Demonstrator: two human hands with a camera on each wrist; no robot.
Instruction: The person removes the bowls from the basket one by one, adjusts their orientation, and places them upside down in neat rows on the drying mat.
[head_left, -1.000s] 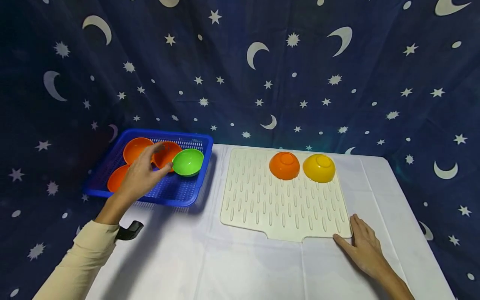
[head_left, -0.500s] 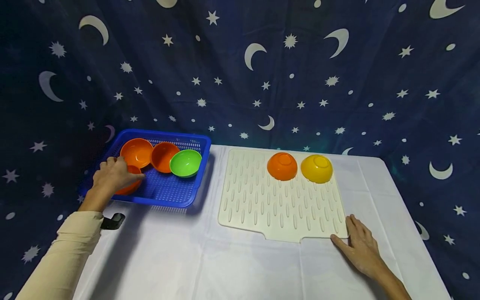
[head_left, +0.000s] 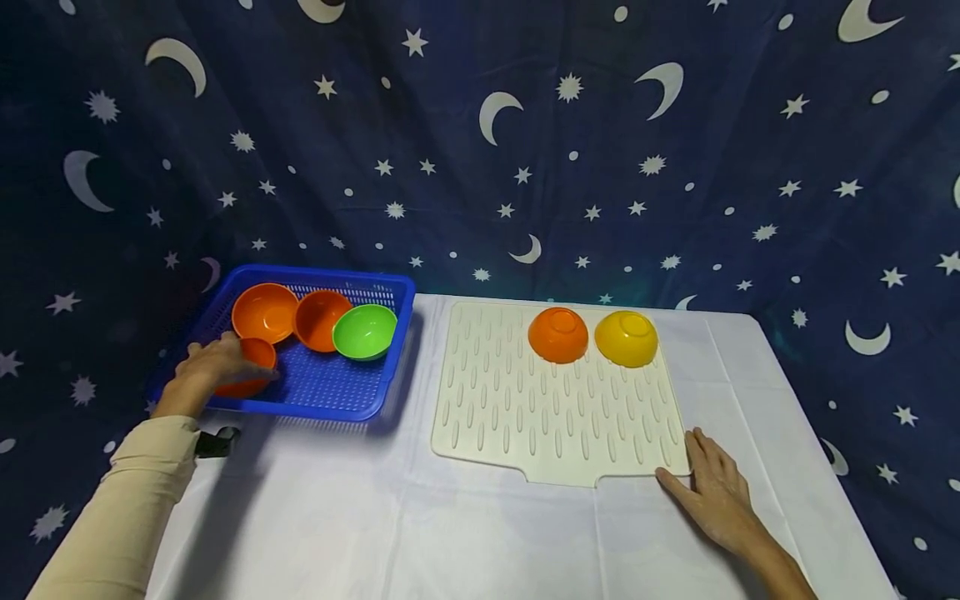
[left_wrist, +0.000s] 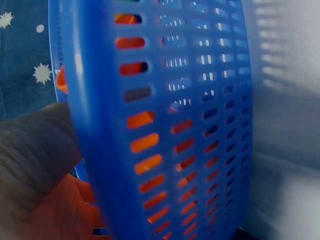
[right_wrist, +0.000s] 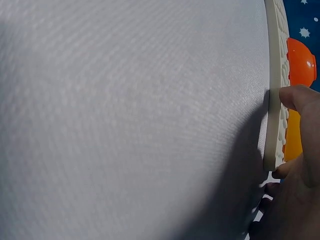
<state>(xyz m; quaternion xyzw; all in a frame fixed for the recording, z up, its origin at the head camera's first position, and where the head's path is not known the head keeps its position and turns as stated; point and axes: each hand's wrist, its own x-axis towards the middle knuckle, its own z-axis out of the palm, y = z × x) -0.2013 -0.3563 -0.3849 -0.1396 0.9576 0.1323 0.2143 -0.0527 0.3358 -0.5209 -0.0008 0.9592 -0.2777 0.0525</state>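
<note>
left grip (head_left: 213, 364): over front orange bowl (head_left: 260, 353), hold unclear; low lift may snag basket (head_left: 300, 410)
right grip (head_left: 716, 496): relaxed, touching draining mat (head_left: 555, 446)

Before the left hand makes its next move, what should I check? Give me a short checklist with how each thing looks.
1. Left hand at a bowl: ok, it is on the front-left orange bowl.
2. Firm grip: cannot tell, the fingers are partly hidden.
3. Bowl out of the blue basket: not ok, it sits inside.
4. White mat steadied: ok, the right hand touches its near right corner.
5. Room on the mat: ok, the upside-down orange bowl and yellow bowl sit toward the back, leaving bare mat in front.
</note>
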